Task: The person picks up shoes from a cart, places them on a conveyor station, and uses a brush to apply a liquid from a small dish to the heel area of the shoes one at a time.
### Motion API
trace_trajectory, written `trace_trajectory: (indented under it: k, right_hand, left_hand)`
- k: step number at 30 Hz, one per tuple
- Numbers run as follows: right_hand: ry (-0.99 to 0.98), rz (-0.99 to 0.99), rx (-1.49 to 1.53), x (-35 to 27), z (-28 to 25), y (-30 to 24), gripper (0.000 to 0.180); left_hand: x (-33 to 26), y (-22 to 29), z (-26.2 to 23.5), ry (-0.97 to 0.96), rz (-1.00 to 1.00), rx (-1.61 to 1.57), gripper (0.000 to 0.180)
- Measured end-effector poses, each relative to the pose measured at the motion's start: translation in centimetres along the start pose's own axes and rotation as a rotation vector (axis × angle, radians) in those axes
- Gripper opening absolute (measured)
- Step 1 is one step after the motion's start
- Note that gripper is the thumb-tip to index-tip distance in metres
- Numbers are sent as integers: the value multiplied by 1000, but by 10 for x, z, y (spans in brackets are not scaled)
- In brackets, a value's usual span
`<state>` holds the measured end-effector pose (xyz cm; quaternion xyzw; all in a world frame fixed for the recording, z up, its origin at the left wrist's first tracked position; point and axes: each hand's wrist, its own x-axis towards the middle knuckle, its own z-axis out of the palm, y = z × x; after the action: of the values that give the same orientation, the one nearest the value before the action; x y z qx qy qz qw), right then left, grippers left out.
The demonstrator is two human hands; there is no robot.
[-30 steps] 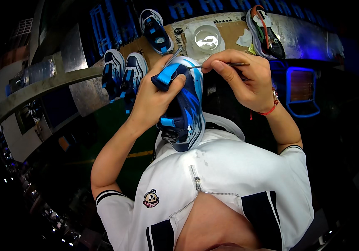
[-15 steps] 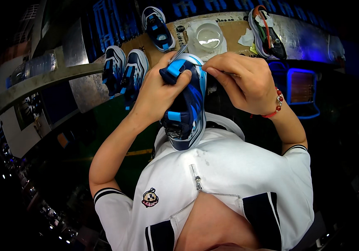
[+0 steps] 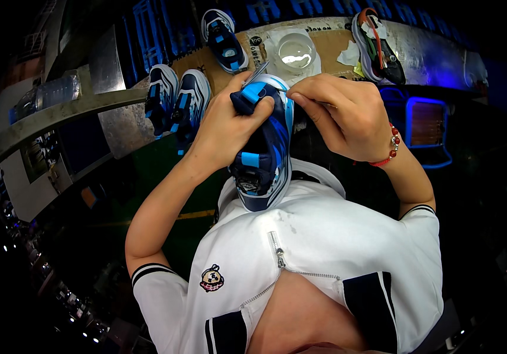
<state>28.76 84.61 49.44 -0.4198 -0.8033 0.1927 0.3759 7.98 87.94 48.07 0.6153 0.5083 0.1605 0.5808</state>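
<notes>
I count five shoes. One blue, navy and white sneaker is in my hands, held upright against my chest above the white zip shirt. My left hand wraps its tongue, thumb and fingers pressed onto it. My right hand has its fingers curled together at the toe, pinching a thin tool. Three matching blue sneakers and one dark shoe with an orange lace lie on the cardboard-topped bench, beside one clear round dish.

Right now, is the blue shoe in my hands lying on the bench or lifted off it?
Lifted off. The left hand grips the blue shoe in the air against the chest, short of the bench.
</notes>
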Motion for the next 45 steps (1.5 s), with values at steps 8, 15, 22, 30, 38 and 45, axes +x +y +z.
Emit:
trace_trajectory:
  k: [8,15,22,30,38,45]
  right_hand:
    - [146,343,160,9,-2,41,19]
    - [34,525,-131,-29,114,190,24]
    - [-38,581,-182,-33,135,213,22]
    - [-11,547,-132,-32,119,204,24]
    - [169,378,422,-4,17,54,24]
    - [98,215,363,-6,17,26,13]
  left_hand:
    - [0,-7,-7,17,-103,-36,57]
    - [-2,-17,-11,12,-144,-83,59]
    - [-6,-22,-12,30,-165,-120,58]
    - [-2,-17,-9,4,-152,-121,50]
    - [1,-13,-9,4,-138,-92,47]
    - [7,-9,-4,-2,-102,-55,50]
